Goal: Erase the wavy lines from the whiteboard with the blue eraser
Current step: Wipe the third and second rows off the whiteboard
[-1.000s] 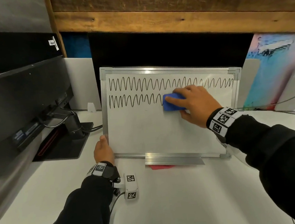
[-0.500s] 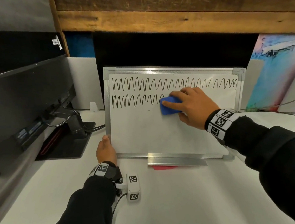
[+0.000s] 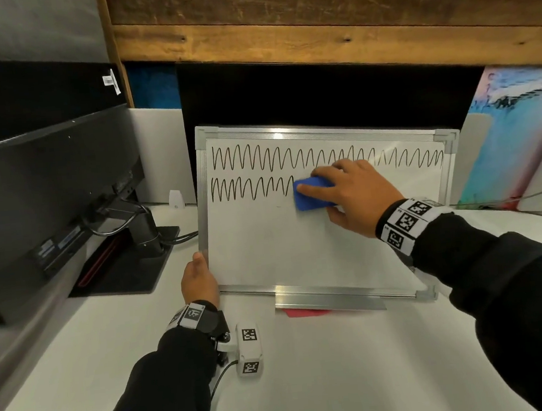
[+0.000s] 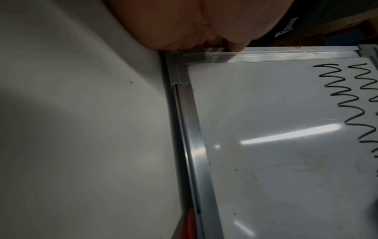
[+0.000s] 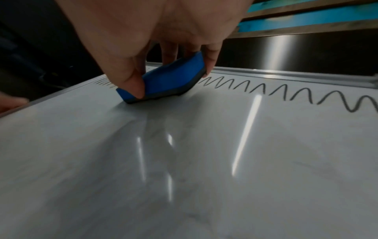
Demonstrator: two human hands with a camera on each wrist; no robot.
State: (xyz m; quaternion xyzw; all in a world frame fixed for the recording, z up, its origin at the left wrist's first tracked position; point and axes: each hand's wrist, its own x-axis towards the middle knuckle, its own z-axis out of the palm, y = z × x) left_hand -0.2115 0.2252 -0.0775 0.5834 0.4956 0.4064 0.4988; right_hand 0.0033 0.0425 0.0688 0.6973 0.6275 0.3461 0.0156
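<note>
A silver-framed whiteboard leans against the dark back panel on the white desk. Two rows of black wavy lines cross its top; the lower row ends where the blue eraser sits, and the board to the right of it is wiped. My right hand grips the eraser between thumb and fingers and presses it flat on the board. My left hand holds the frame's lower left edge, thumb on the front.
A black monitor on its stand with cables fills the left. A pen tray juts from the board's bottom edge, with something red beneath it. A colourful painting leans at the right. White desk lies in front.
My right hand has slid the eraser leftward along the lower wavy row, shortening that row. The left hand keeps its hold on the frame.
</note>
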